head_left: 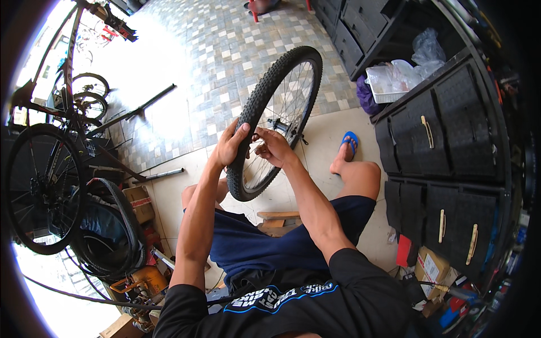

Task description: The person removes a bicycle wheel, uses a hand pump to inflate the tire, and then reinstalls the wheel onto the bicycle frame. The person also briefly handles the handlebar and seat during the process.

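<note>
A bicycle wheel (305, 52) with a knobby black tyre stands upright and tilted in front of me, between my legs. My left hand (230, 145) is wrapped round the near left side of its tyre, thumb on top of the tread. On the inner side of the rim, close to the left hand, my right hand (274, 147) has its fingers curled in a pinch by the spokes. What those fingertips hold, if anything, is too small to make out. The black hub (278, 124) with its axle shows just beyond the right hand.
At left a bicycle (69, 62) is held up, with loose tyres (125, 211) beneath it. Black drawers (414, 127) line the right side, with a white basket (387, 84) on them. Wooden pieces (277, 216) lie between my legs. A metal tube (160, 175) is on the floor.
</note>
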Action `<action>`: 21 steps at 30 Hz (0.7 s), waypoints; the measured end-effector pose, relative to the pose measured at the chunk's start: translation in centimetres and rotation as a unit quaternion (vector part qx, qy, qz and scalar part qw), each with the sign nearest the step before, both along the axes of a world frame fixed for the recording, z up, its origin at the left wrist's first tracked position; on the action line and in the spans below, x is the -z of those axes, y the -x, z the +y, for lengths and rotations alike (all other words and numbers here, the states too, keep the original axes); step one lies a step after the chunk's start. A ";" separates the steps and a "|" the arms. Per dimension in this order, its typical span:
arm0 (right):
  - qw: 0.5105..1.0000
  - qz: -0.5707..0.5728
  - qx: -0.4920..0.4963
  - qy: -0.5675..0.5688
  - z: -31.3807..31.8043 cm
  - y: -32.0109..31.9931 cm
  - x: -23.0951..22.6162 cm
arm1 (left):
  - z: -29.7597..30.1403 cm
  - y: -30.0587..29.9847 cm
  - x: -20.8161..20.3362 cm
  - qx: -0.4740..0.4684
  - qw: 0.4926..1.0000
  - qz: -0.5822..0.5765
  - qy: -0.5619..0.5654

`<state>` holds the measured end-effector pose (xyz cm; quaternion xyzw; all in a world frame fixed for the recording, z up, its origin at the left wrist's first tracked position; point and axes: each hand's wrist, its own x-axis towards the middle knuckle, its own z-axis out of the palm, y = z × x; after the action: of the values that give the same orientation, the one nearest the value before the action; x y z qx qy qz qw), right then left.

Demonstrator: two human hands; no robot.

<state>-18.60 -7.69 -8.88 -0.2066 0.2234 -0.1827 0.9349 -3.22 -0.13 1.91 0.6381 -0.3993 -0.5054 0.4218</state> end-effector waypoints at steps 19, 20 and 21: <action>0.998 -0.013 0.034 0.043 -0.2 0.2 0.7 | -0.6 0.7 -1.0 0.005 1.000 -0.010 0.010; 0.998 -0.020 0.028 0.046 -0.4 0.2 1.1 | -0.8 0.9 -1.1 0.011 1.000 -0.008 0.008; 0.998 -0.026 0.023 0.050 -0.7 0.3 1.6 | -1.0 1.0 -1.3 0.017 1.000 -0.006 0.005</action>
<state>-18.89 -8.39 -10.46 -0.2430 0.1946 -0.2206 0.9243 -4.22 -1.16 3.20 0.6322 -0.4156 -0.5063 0.4138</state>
